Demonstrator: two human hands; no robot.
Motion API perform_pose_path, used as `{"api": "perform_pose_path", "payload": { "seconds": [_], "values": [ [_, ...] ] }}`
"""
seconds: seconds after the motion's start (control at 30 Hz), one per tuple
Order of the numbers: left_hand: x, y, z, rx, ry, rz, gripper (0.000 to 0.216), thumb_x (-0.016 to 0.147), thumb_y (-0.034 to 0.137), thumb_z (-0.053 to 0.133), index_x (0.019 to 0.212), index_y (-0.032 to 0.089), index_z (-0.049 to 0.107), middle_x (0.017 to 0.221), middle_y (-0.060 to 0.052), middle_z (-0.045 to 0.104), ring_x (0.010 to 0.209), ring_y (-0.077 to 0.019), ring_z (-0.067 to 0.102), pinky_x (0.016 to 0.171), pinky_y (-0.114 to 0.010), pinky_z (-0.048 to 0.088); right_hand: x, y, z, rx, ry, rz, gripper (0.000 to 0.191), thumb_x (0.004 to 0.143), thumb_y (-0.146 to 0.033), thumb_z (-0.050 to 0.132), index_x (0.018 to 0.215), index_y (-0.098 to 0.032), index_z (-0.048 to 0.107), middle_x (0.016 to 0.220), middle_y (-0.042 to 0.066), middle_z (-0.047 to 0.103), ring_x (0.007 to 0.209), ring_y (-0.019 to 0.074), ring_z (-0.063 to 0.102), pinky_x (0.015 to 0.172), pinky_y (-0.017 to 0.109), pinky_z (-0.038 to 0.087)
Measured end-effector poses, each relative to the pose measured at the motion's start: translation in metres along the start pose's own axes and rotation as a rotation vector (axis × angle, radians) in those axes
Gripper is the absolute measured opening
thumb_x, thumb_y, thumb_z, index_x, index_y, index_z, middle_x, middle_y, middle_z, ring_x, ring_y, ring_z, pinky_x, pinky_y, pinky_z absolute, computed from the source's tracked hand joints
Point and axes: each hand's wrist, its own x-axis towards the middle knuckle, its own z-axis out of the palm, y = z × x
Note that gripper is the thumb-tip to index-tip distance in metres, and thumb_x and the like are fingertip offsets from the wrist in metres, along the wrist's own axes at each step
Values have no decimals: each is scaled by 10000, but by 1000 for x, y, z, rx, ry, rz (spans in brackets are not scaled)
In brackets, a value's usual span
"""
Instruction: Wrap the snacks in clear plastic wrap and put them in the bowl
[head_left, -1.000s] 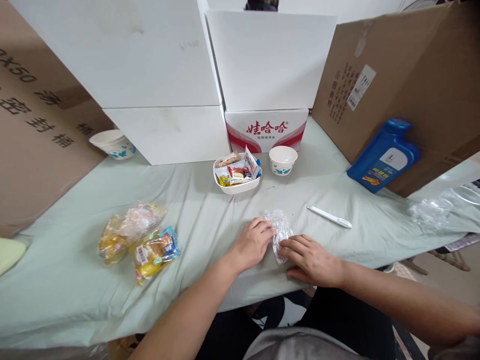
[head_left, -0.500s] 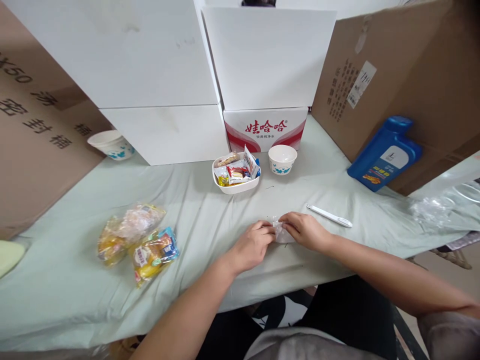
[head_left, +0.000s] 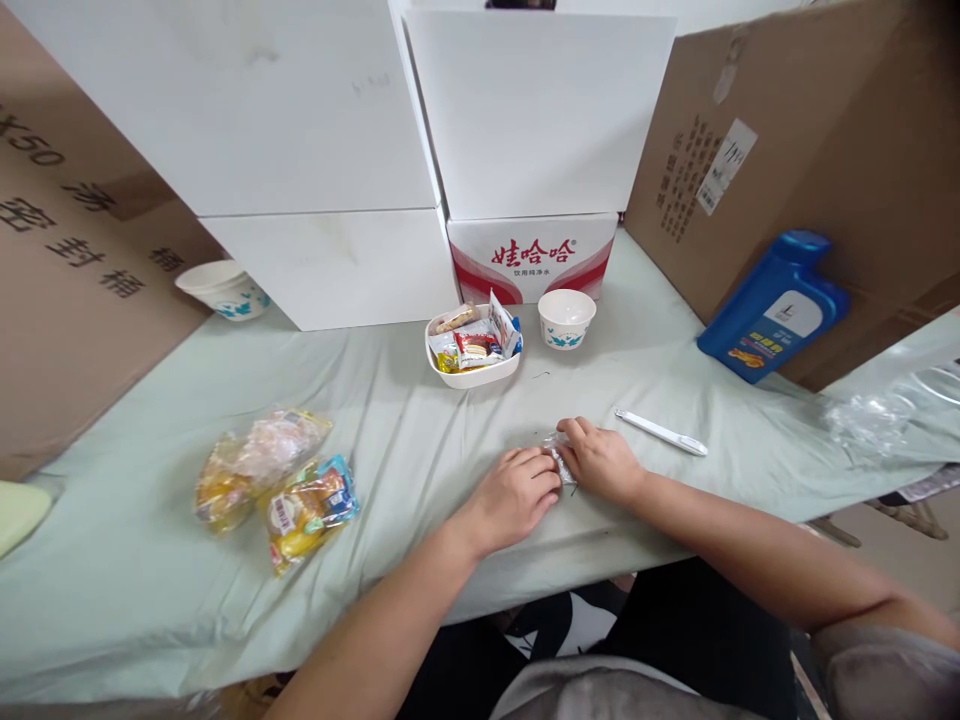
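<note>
Pinched between both hands, a small clear plastic wrapper (head_left: 559, 458) lies on the pale green cloth (head_left: 390, 420), lower centre of frame. Left hand (head_left: 516, 496) and right hand (head_left: 600, 460) close fingertips on it. White pen (head_left: 661, 432) just right.

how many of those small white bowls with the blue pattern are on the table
2: the left bowl sits at the far left beside the white boxes; the right bowl is just right of the snack dish, before the red-and-white carton. Others may hide behind boxes.
</note>
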Motion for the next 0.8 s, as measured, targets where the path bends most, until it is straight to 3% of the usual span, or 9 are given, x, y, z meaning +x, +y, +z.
{"api": "perform_pose_path", "payload": {
  "seconds": [0.13, 0.2, 0.33, 0.43, 0.5, 0.57, 0.7, 0.8],
  "values": [
    [-1, -3, 3, -10, -31, -62, 155, 878, 150, 566, 974, 207, 674, 1088, -52, 690, 1128, -223, 584, 974, -403, 469, 5, 21, -10, -58, 189, 38, 215, 927, -226, 507, 1077, -139, 633, 1159, 183, 623, 1037, 325, 586, 854, 427, 456],
    [0, -4, 4, -18, -38, -54, 150, 871, 156, 576, 974, 207, 673, 1093, -50, 691, 1133, -226, 586, 980, -402, 467, 1, 26, -13, -5, 280, -46, 224, 918, -197, 512, 1090, -146, 646, 1238, 186, 599, 1142, 338, 537, 935, 477, 435],
    [1, -2, 1, -11, 42, -71, 143, 887, 155, 535, 940, 196, 660, 1026, -60, 700, 1042, -227, 625, 936, -401, 501, -17, 21, -2, 193, 187, -435, 284, 931, -289, 548, 1186, -206, 640, 1292, 131, 611, 1208, 285, 529, 1002, 476, 444],
    [2, 1, -2, -1, 265, -173, 196, 901, 145, 477, 1012, 191, 632, 996, -80, 687, 950, -216, 635, 868, -392, 529, -16, 25, 8, 261, 123, -495, 289, 960, -236, 485, 1195, -219, 652, 1257, 118, 650, 1174, 262, 569, 974, 471, 477],
    [3, 1, -5, -4, 383, -193, 213, 899, 136, 466, 1043, 190, 613, 971, -85, 675, 924, -217, 627, 842, -389, 534, 1, 36, 4, 311, 143, -469, 306, 966, -209, 439, 1159, -227, 676, 1203, 115, 680, 1121, 252, 603, 946, 462, 498],
    [3, 0, -6, -22, 414, -184, 207, 888, 119, 467, 1025, 188, 608, 948, -82, 669, 912, -216, 619, 829, -384, 536, 33, 50, -12, 337, 234, -380, 317, 965, -229, 426, 1144, -244, 688, 1187, 112, 686, 1107, 257, 609, 956, 474, 491],
    [5, -4, -2, -57, 289, -146, 179, 858, 93, 492, 944, 187, 617, 986, -81, 663, 977, -226, 597, 867, -388, 528, 115, 72, -62, 187, 501, -52, 362, 989, -255, 384, 1218, -207, 659, 1311, 121, 605, 1244, 274, 498, 1071, 479, 383],
    [5, -8, 3, -60, 184, -118, 158, 863, 106, 498, 917, 181, 626, 1044, -97, 654, 1014, -226, 581, 892, -389, 524, 167, 76, -84, 60, 329, 178, 344, 992, -244, 415, 1209, -141, 661, 1326, 156, 564, 1291, 306, 435, 1080, 448, 354]
  ]
}}
